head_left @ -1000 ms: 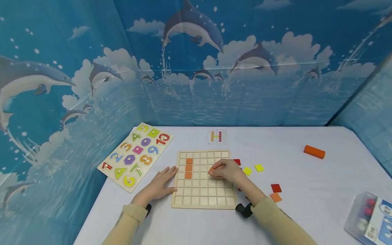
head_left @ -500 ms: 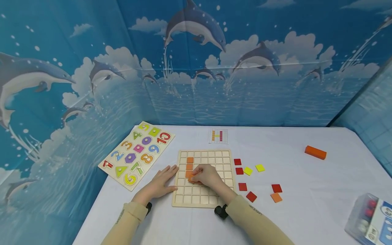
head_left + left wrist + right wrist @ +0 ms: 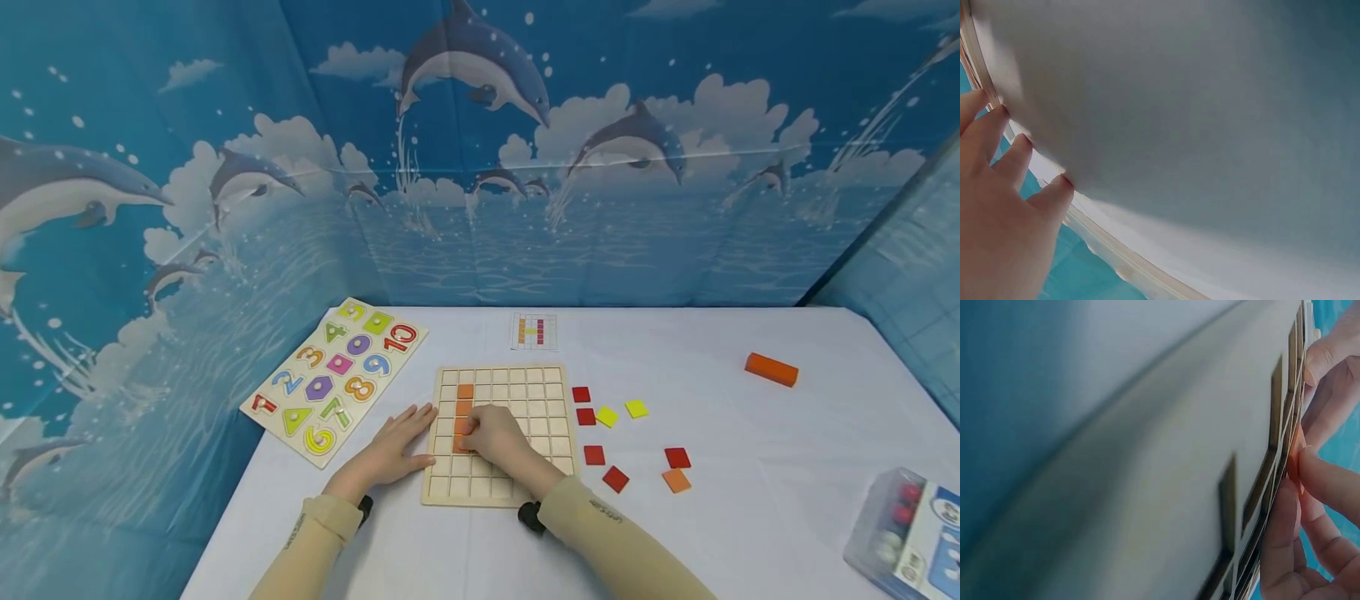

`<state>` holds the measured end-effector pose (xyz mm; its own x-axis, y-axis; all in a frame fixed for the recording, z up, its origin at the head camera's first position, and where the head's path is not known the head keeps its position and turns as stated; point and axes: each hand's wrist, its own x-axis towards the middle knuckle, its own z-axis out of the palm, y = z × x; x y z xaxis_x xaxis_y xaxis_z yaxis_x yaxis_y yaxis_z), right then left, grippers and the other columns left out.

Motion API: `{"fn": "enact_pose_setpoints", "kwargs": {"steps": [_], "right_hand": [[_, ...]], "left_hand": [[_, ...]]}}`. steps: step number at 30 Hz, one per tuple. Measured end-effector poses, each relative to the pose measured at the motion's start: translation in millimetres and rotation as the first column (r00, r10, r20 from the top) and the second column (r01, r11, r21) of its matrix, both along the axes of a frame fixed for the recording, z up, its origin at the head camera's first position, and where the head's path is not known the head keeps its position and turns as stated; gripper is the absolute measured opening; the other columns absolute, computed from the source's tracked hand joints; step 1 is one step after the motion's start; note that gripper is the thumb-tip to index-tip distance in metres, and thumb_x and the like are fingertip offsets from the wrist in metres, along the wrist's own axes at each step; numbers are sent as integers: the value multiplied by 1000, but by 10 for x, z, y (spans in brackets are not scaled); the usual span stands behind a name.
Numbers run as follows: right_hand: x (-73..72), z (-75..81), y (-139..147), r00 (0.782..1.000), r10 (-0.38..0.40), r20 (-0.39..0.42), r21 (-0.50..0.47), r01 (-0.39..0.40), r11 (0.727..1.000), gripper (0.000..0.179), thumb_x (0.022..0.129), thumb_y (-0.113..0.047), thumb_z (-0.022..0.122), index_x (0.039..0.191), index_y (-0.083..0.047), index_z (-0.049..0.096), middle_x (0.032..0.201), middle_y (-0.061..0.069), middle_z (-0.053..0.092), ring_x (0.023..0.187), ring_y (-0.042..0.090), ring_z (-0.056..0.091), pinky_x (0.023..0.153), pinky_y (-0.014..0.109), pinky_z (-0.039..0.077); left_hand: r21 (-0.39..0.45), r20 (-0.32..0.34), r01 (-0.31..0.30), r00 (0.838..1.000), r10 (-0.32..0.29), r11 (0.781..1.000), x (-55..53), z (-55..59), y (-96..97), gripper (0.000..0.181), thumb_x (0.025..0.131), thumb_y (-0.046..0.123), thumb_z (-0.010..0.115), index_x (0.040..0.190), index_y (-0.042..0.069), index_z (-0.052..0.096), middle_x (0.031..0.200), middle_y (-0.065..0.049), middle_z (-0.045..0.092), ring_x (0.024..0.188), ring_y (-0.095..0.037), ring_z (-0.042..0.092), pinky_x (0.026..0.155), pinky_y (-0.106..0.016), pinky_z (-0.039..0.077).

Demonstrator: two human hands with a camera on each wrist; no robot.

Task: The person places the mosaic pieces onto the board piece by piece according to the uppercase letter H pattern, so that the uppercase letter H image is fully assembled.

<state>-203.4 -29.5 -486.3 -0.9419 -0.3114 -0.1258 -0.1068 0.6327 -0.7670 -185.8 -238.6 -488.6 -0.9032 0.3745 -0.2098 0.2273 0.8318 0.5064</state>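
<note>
Right hand (image 3: 495, 435) pinches orange tile (image 3: 458, 443) at near end of orange column (image 3: 464, 408) on grid board (image 3: 480, 502), partly blocking view. Left hand (image 3: 386, 452), fingers spread, touches board's left edge. Red tiles (image 3: 594, 455), yellow tiles (image 3: 637, 409) lie right.

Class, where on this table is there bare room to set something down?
Bare cloth lies between the picture card and the orange block, and between the loose orange tile and the clear box. It is crowded just right of the grid board, among red tiles and yellow tiles; the left hand occupies its left edge.
</note>
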Motion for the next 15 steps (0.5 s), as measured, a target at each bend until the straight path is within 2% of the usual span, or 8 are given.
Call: {"fn": "enact_pose_setpoints", "kwargs": {"steps": [7, 15], "right_hand": [[36, 65, -36, 1000, 11, -24, 30, -10, 999, 20, 80, -6, 80, 71, -8, 61, 67, 1, 59, 59, 12, 50, 52, 19, 40], [55, 88, 53, 1000, 8, 3, -25, -8, 1000, 16, 80, -9, 79, 75, -8, 63, 67, -1, 58, 58, 10, 48, 51, 19, 39]], "left_hand": [[-14, -1, -13, 1000, 13, 1000, 11, 10, -1, 74, 91, 28, 70, 154, 11, 34, 162, -9, 29, 152, -34, 18, 124, -56, 13], [-8, -1, 0, 1000, 0, 1000, 24, 36, 8, 75, 91, 27, 71, 154, 9, 34, 161, -11, 30, 151, -36, 19, 124, -58, 13]]}}
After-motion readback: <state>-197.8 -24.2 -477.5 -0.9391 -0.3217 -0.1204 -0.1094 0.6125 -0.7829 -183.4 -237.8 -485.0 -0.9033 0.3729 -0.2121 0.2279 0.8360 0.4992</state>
